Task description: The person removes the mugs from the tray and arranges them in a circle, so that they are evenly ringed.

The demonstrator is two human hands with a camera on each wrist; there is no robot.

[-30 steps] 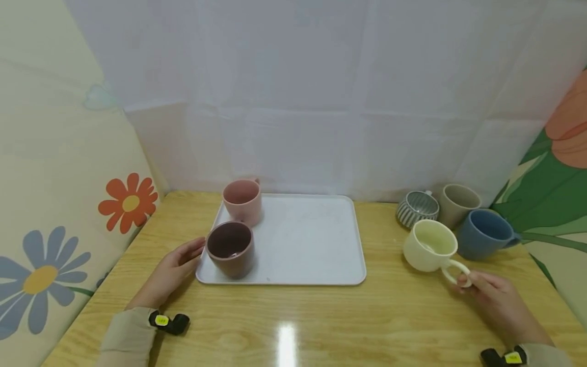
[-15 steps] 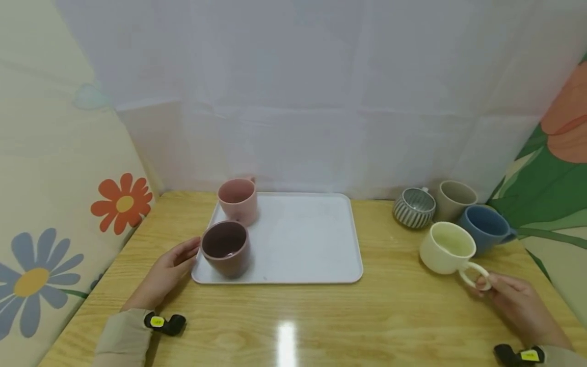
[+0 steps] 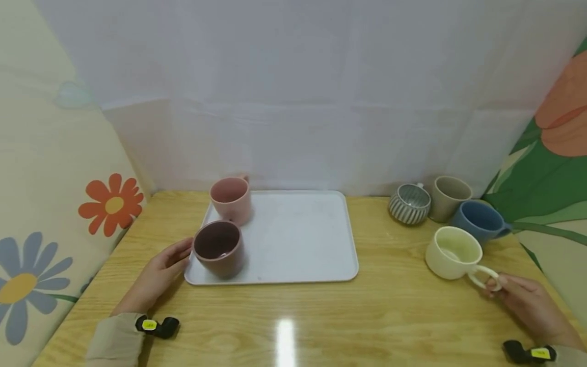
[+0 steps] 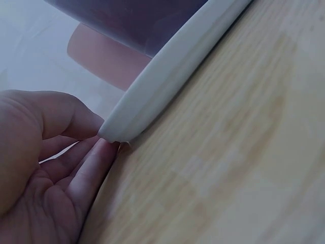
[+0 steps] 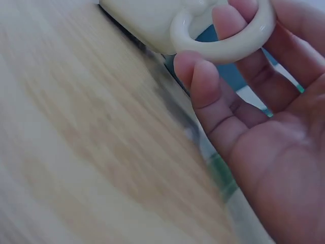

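In the head view, my right hand [image 3: 525, 298] pinches the ring handle of a pale yellow-green mug [image 3: 451, 255] at the table's right. Fingers and thumb close round that handle [image 5: 233, 48] in the right wrist view. Whether the mug's base touches the table I cannot tell. My left hand [image 3: 160, 272] is at the near left corner of a white tray [image 3: 298, 239]; the left wrist view has its thumb and fingers pinching the tray rim [image 4: 152, 91]. On the tray's left side stand a dark brown-purple cup [image 3: 220, 252] and, behind it, a pink mug [image 3: 231, 201].
Behind the held mug stand a blue mug [image 3: 479, 220], a grey-beige cup [image 3: 447, 201] and a striped grey cup [image 3: 409, 205], close together. A white cloth [image 3: 275, 102] hangs behind the wooden table [image 3: 229, 326]. Flower-printed cloths [image 3: 41, 168] border both sides.
The pale mug has moved right and slightly nearer in my right hand, away from the striped cup. My left hand stays at the tray; the whole head view has shifted a little.
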